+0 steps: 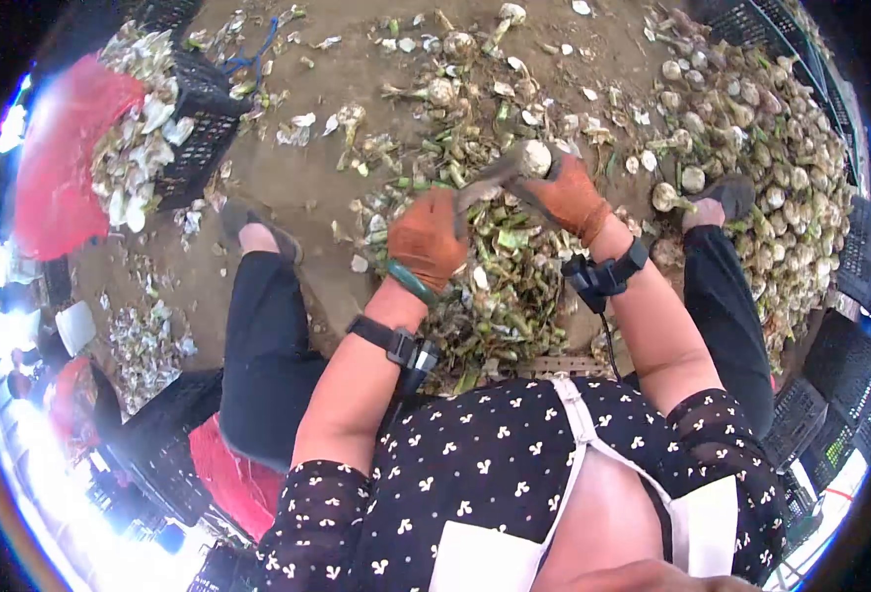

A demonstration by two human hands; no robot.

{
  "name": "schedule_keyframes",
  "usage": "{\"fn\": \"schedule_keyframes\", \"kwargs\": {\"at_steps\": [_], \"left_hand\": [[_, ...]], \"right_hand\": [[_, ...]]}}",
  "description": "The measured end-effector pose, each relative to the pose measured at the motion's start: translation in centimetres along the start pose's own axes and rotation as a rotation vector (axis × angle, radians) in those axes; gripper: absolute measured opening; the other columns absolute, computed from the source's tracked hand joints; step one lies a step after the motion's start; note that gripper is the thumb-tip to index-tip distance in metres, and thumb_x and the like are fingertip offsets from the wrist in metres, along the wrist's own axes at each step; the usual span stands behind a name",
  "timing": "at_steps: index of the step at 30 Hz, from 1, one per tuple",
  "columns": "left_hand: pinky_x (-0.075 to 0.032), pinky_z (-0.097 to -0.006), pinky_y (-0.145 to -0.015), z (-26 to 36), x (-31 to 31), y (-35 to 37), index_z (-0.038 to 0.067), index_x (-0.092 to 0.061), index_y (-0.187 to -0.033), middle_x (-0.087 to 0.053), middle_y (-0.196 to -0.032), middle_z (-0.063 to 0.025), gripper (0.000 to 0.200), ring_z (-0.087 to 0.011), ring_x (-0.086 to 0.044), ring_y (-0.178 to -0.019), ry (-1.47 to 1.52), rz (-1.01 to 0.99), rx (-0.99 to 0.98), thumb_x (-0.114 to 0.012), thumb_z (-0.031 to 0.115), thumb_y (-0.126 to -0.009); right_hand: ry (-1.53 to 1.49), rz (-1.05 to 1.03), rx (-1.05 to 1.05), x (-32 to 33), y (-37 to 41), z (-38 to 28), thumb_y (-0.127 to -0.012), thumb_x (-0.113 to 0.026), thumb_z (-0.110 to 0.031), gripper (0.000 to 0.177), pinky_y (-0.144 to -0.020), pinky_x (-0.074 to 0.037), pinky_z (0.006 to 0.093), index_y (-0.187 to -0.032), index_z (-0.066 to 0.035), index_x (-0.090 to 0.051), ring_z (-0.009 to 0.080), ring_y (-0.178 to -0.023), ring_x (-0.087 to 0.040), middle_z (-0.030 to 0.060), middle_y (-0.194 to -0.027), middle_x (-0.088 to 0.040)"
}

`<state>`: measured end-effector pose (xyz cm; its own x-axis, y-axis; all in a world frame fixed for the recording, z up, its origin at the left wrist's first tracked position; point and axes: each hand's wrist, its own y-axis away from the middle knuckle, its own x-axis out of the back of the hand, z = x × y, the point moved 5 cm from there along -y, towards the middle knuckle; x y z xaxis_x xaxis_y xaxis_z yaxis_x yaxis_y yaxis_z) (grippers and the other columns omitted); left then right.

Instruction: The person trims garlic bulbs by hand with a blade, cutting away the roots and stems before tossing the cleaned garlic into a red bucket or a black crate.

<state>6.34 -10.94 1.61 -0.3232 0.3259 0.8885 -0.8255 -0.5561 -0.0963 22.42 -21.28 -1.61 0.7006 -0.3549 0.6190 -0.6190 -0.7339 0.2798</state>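
Observation:
My left hand point(428, 237), in an orange glove, is closed around one end of a flat grey blade-like tool point(488, 184); whether it is a knife is hard to make out. My right hand point(569, 197), gloved in orange with a dark palm, grips a whitish garlic bulb point(535, 158). The far end of the tool reaches the bulb, close to my right fingers. Below both hands lies a heap of cut garlic stalks and leaves point(505, 286). A loose garlic bulb point(664, 197) with its stem rests near my right foot.
A large pile of garlic bulbs point(776, 178) covers the right side. On the left stands a black crate point(204, 123) with garlic skins point(140, 148) and red netting point(71, 153). Stacked dark crates point(835, 370) are at the lower right. Scraps litter the dirt floor point(347, 59).

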Motion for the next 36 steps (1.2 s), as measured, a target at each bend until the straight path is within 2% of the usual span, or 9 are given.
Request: {"fn": "schedule_keyframes", "kwargs": {"at_steps": [4,9,12,14,18,22,26,32,36], "left_hand": [[-0.046,-0.0362,-0.053,4.5,3.9,1.4,0.01,-0.051,-0.083,-0.053,-0.072,-0.0085,0.027,-0.0267,-0.054,-0.065,-0.023,0.122,-0.293,-0.06,0.012,-0.057],[-0.045,-0.0375,-0.054,5.0,4.7,3.4,0.009,-0.051,-0.083,-0.052,-0.071,-0.0084,0.029,-0.027,-0.054,-0.063,-0.02,0.167,-0.293,-0.06,0.013,-0.056],[-0.046,-0.0394,-0.059,0.7,1.8,5.2,0.009,-0.052,-0.09,-0.056,-0.079,-0.0127,0.029,-0.0294,-0.056,-0.07,-0.028,-0.041,-0.131,-0.058,0.016,-0.063],[-0.046,-0.0416,-0.067,-6.7,-3.0,7.2,0.006,-0.052,-0.096,-0.057,-0.09,-0.0186,0.029,-0.034,-0.057,-0.08,-0.196,-0.414,0.403,-0.053,0.021,-0.071],[-0.045,-0.0435,-0.074,-8.5,-3.4,8.7,0.003,-0.049,-0.1,-0.056,-0.095,-0.0227,0.032,-0.0377,-0.055,-0.087,-0.063,-0.505,0.584,-0.047,0.023,-0.076],[-0.043,-0.0459,-0.074,-8.2,-3.2,7.0,0.0,-0.048,-0.1,-0.057,-0.089,-0.0248,0.034,-0.0399,-0.054,-0.085,0.093,-0.359,0.659,-0.047,0.025,-0.076],[-0.043,-0.0466,-0.073,-8.0,-3.5,5.4,0.001,-0.045,-0.107,-0.057,-0.089,-0.0238,0.039,-0.0396,-0.054,-0.084,0.113,-0.269,0.68,-0.047,0.026,-0.077],[-0.044,-0.0462,-0.071,-7.6,-7.7,1.2,0.002,-0.042,-0.108,-0.059,-0.082,-0.0195,0.035,-0.0363,-0.057,-0.081,-0.056,-0.54,0.432,-0.047,0.016,-0.076],[-0.045,-0.0454,-0.071,-7.4,-8.1,0.2,0.0,-0.044,-0.106,-0.06,-0.085,-0.0197,0.034,-0.0351,-0.058,-0.081,-0.124,-0.656,0.48,-0.048,0.015,-0.076]], "right_hand": [[-0.063,-0.187,0.432,-0.5,3.8,-4.1,-0.071,-0.057,-0.025,0.028,-0.074,-0.045,0.034,-0.094,-0.01,-0.061,0.0275,-0.082,-0.058,0.0102,-0.088,-0.062],[-0.266,-0.196,0.449,0.7,6.3,-6.4,-0.07,-0.06,-0.023,0.025,-0.072,-0.046,0.0327,-0.091,-0.008,-0.062,0.0256,-0.078,-0.059,0.0105,-0.084,-0.063],[-0.185,-0.194,0.194,1.0,7.8,-6.4,-0.068,-0.063,-0.025,0.031,-0.074,-0.045,0.0334,-0.094,-0.007,-0.06,0.0272,-0.082,-0.059,0.0122,-0.087,-0.062],[-0.334,-0.079,0.248,0.9,7.9,-5.4,-0.065,-0.067,-0.027,0.042,-0.077,-0.045,0.0339,-0.099,-0.006,-0.057,0.0279,-0.087,-0.057,0.0143,-0.092,-0.06],[0.057,0.017,0.107,0.6,5.9,-4.7,-0.061,-0.072,-0.027,0.054,-0.08,-0.043,0.0333,-0.104,-0.001,-0.051,0.0247,-0.093,-0.055,0.0162,-0.097,-0.057],[-0.576,0.062,0.048,-2.6,2.7,-2.4,-0.065,-0.07,-0.017,0.051,-0.078,-0.044,0.0284,-0.107,-0.001,-0.046,0.0176,-0.088,-0.055,0.0092,-0.097,-0.058],[0.157,-0.111,-0.279,-8.3,0.3,3.2,-0.073,-0.056,-0.045,0.073,-0.085,-0.04,0.0409,-0.117,0.008,-0.032,0.0395,-0.1,-0.048,0.0295,-0.107,-0.049],[0.579,-0.438,-0.001,-16.8,-1.1,12.7,-0.076,-0.051,-0.045,0.074,-0.084,-0.04,0.0411,-0.118,0.011,-0.028,0.0412,-0.1,-0.048,0.0306,-0.105,-0.049],[0.251,-0.17,-0.221,-12.0,-0.7,7.4,-0.077,-0.051,-0.044,0.067,-0.081,-0.042,0.0414,-0.113,0.011,-0.034,0.0403,-0.095,-0.051,0.028,-0.102,-0.052]]}}
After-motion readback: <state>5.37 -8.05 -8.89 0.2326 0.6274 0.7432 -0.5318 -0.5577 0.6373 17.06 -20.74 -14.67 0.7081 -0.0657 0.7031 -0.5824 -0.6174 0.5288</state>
